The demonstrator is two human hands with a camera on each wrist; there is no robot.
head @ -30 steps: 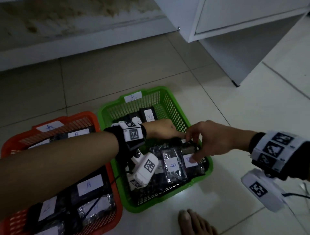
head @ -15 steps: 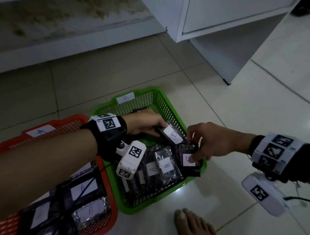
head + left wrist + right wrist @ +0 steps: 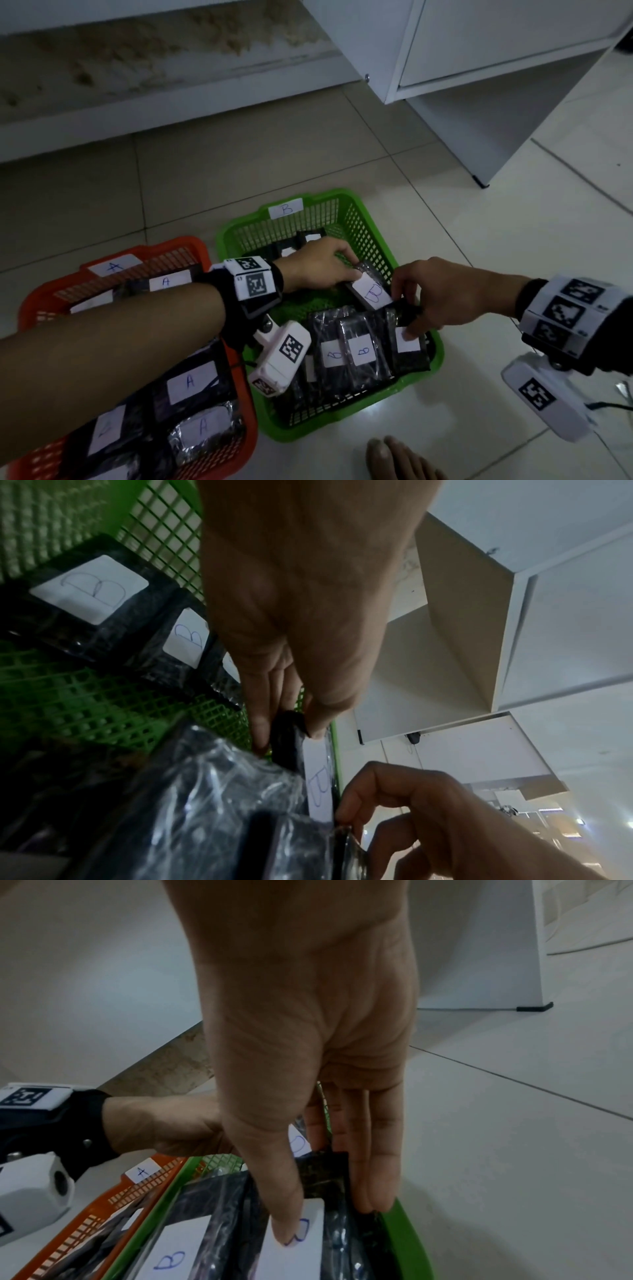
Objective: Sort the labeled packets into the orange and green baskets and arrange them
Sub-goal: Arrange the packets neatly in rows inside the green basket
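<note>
Bare toes (image 3: 400,459) at the floor's near edge. Just beyond, two baskets side by side on the tiles: orange basket (image 3: 219,255) on the left, holding black packets (image 3: 191,383) labelled A; green basket (image 3: 346,205) on the right, holding those labelled B. Along the green basket's near edge, a row of B packets (image 3: 363,353) lying flat, labels up. At that row's right end, by the basket's right wall, right hand (image 3: 442,294) pinching the end packet (image 3: 409,346), thumb (image 3: 287,1218) pressed on its white label, fingers (image 3: 377,1185) curled behind its far edge against the green wall. Immediately past it, left hand (image 3: 318,263) reaching across from over the orange basket, fingers (image 3: 260,723) and thumb pinching the end of a tilted B packet (image 3: 371,293), raised off the mesh bottom and lying close against the right hand's knuckles. More B packets (image 3: 89,593) against the green basket's far wall, beneath a B tag on the rim. White wrist cameras strapped to both forearms. Farther back, a white cabinet (image 3: 496,51) standing at the floor's far right corner, a stained wall base to its left.
</note>
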